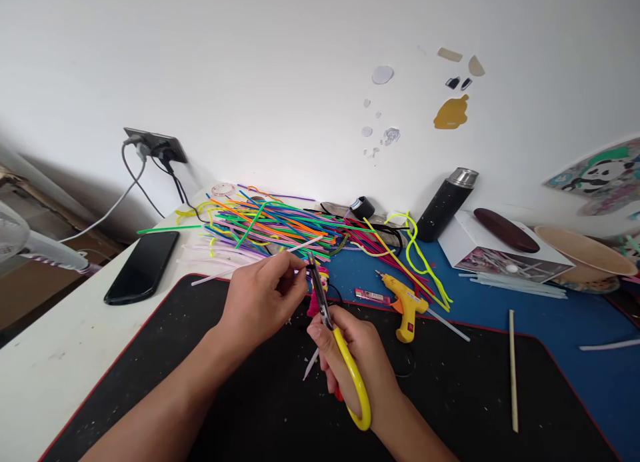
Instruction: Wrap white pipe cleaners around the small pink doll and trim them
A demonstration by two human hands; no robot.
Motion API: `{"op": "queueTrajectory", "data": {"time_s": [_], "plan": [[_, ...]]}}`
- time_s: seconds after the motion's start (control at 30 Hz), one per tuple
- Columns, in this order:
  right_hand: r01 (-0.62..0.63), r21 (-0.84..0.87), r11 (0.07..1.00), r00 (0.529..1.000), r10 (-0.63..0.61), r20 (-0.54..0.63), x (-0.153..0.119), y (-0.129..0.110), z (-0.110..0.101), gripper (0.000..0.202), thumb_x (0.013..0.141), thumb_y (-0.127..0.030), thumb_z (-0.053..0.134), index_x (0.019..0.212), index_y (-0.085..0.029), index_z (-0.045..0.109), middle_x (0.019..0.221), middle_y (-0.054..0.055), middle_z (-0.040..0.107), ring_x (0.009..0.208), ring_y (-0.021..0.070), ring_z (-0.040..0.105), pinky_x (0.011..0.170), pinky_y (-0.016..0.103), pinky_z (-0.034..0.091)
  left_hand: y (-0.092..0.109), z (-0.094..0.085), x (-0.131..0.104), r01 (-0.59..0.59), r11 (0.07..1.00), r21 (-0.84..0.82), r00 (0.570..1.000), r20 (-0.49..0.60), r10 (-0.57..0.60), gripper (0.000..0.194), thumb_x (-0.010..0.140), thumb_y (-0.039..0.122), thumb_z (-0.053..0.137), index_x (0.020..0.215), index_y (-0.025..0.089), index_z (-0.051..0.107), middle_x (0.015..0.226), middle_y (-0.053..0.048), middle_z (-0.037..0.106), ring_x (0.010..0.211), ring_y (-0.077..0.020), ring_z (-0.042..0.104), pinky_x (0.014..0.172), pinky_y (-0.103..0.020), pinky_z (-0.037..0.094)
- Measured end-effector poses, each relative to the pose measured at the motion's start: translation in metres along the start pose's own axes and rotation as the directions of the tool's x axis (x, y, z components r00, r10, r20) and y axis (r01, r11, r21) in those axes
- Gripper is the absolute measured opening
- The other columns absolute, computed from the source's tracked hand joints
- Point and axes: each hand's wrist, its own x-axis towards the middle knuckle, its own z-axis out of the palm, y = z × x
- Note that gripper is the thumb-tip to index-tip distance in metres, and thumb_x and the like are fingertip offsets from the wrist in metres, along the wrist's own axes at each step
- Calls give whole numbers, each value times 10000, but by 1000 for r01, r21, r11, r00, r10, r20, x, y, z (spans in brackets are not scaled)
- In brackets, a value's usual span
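Note:
My left hand (263,295) is pinched closed above the black mat (250,409), its fingertips on a small dark piece between the blades of the scissors. The yellow-handled scissors (351,372) are in my right hand (360,359), pointing up and away from me. Behind the blades shows a pink and yellow figure (316,301), partly hidden by my right hand and the scissors. A white stem (307,244) sticks out just beyond my left fingers. Below the blades, a pale pointed stick (311,365) lies near my right fingers.
Coloured pipe cleaners (270,219) are heaped along the wall. A yellow glue gun (407,305) and a pink packet (373,296) lie to their right. A phone (143,267) is at left; a black bottle (445,205), white box (500,249) and wooden stick (513,372) are at right.

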Motion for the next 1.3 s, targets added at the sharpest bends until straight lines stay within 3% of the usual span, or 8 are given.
{"op": "queueTrajectory", "data": {"time_s": [0.4, 0.63, 0.8, 0.87, 0.93, 1.07, 1.17, 1.3], "plan": [[-11, 33, 999, 1000, 11, -12, 0, 0, -1, 477, 980, -696, 629, 958, -220, 647, 560, -69, 532, 355, 88, 498, 353, 164, 356, 0, -3, 2, 73, 996, -45, 997, 43, -71, 167, 984, 334, 624, 953, 205, 725, 611, 72, 595, 516, -101, 553, 545, -217, 391], [82, 142, 986, 982, -55, -181, 4, -7, -15, 514, 965, -717, 646, 901, -207, 645, 535, -69, 542, 342, 88, 487, 343, 174, 357, -5, -2, 7, 197, 975, -101, 980, 29, -195, 274, 999, 421, 597, 1055, 216, 770, 568, 72, 565, 493, -117, 499, 528, -232, 373], [211, 266, 941, 925, -104, -366, 8, -17, -35, 493, 971, -691, 652, 882, -207, 623, 506, -78, 518, 341, 96, 469, 336, 186, 370, -12, 11, 11, 272, 956, -115, 954, 163, -252, 296, 981, 442, 582, 1010, 204, 756, 621, 37, 618, 549, -153, 555, 550, -255, 401], [254, 272, 928, 899, -123, -420, 9, -20, -43, 510, 953, -700, 667, 876, -197, 638, 502, -73, 523, 343, 98, 480, 340, 190, 386, -8, 12, 14, 211, 975, -75, 934, 311, -178, 258, 976, 420, 598, 1018, 229, 766, 758, -1, 736, 651, -181, 646, 603, -272, 439], [287, 286, 914, 882, -136, -452, 10, -22, -50, 541, 931, -726, 677, 877, -189, 652, 505, -69, 530, 340, 94, 478, 340, 193, 393, 0, 12, 17, 74, 997, -33, 900, 432, -52, 218, 984, 364, 603, 1032, 247, 782, 916, -42, 793, 788, -216, 697, 697, -300, 486], [306, 315, 898, 877, -137, -460, 10, -23, -54, 550, 916, -736, 691, 885, -188, 652, 515, -72, 537, 333, 85, 471, 334, 186, 390, 18, 23, 25, -151, 986, 76, 798, 598, 76, 181, 971, 226, 618, 1062, 223, 773, 1071, -114, 790, 1037, -300, 720, 905, -383, 533], [312, 312, 897, 881, -151, -448, 9, -23, -52, 513, 930, -702, 699, 891, -194, 639, 503, -83, 523, 328, 86, 464, 335, 186, 392, 29, 48, 31, -213, 976, 51, 751, 647, 130, 154, 957, 188, 638, 1048, 191, 762, 1074, -137, 782, 1064, -315, 722, 945, -405, 541], [325, 303, 896, 893, -185, -410, 8, -23, -47, 478, 967, -671, 671, 886, -202, 622, 502, -91, 513, 324, 86, 450, 335, 189, 385, 37, 87, 35, -210, 978, 12, 750, 644, 153, 98, 926, 141, 659, 911, 175, 750, 963, -127, 786, 963, -290, 740, 895, -367, 555]]}}
